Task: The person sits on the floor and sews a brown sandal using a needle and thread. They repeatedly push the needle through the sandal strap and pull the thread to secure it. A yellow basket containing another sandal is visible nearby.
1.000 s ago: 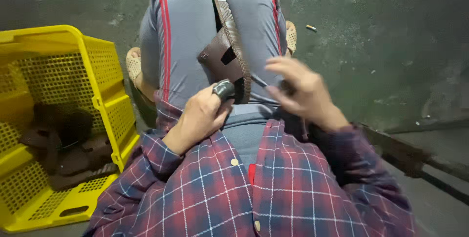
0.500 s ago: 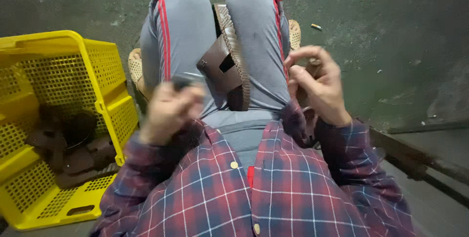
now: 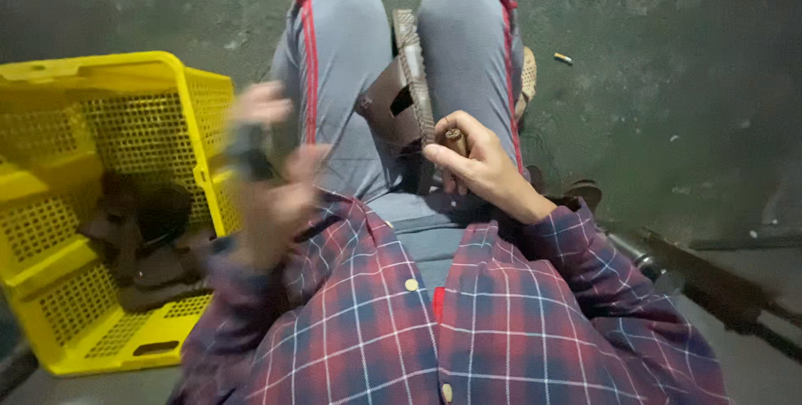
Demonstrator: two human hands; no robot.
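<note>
I sit with grey trousers with red side stripes. Between my knees a brown sandal (image 3: 408,96) stands on its edge, sole rim up. My right hand (image 3: 472,167) rests against the sandal's near end and pinches a small brown wooden-looking handle (image 3: 454,138). My left hand (image 3: 267,179) is blurred with motion over my left thigh, beside the yellow crate, and grips a small dark object (image 3: 249,150) whose kind I cannot tell.
A yellow perforated plastic crate (image 3: 100,121) stands on my left with several brown sandals (image 3: 142,230) inside. Dark concrete floor lies all around. A small stub (image 3: 564,58) lies on the floor at right. A dark metal bar (image 3: 718,288) runs along the lower right.
My left hand has swung from my lap out to the left toward the crate with the dark object. My right hand has dropped down onto the sandal.
</note>
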